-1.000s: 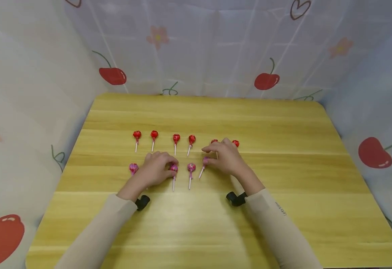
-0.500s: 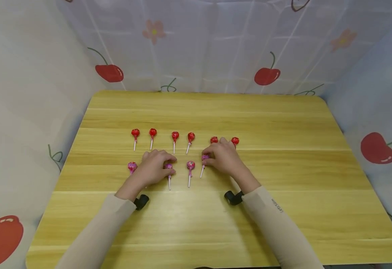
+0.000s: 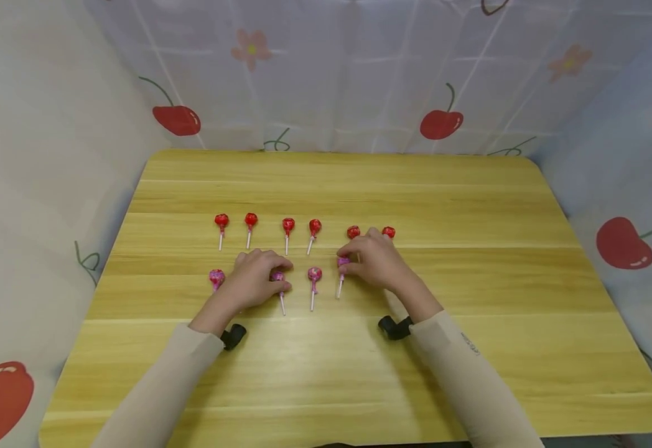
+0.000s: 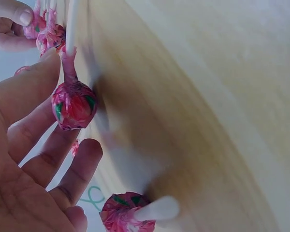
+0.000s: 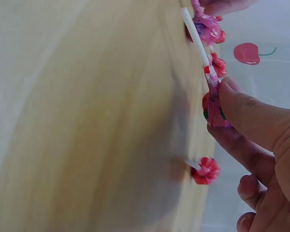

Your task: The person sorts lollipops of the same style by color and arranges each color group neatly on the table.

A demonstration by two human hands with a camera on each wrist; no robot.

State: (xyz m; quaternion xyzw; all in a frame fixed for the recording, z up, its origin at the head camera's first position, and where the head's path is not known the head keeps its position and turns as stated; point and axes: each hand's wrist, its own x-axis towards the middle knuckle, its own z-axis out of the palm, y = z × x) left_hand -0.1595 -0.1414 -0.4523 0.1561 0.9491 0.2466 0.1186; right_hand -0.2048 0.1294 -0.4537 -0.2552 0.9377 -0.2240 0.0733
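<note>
My left hand (image 3: 254, 279) has its thumb and fingers around the head of a pink lollipop (image 4: 74, 107), whose white stick points toward the person. Between the thumb and index finger of my right hand (image 3: 381, 262), another pink lollipop (image 5: 212, 107) is pinched by its wrapped head. A third pink lollipop (image 3: 315, 274) lies between the two hands, touched by neither. Farther left, one more pink lollipop (image 3: 216, 278) is partly covered by the left wrist. Beyond the hands runs a row of several red lollipops (image 3: 288, 225); the right hand hides the sticks of the rightmost ones.
The lollipops lie on a yellow wood-grain table (image 3: 471, 373) with rounded corners. A pale curtain (image 3: 348, 74) printed with cherries and flowers closes off the back and both sides. A black wrist camera (image 3: 395, 328) sits at the right cuff, another at the left.
The left hand's pink lollipop has shifted slightly left, away from the middle one. The right hand's has moved a little right, and its stick has swung straighter. The head view has tilted slightly.
</note>
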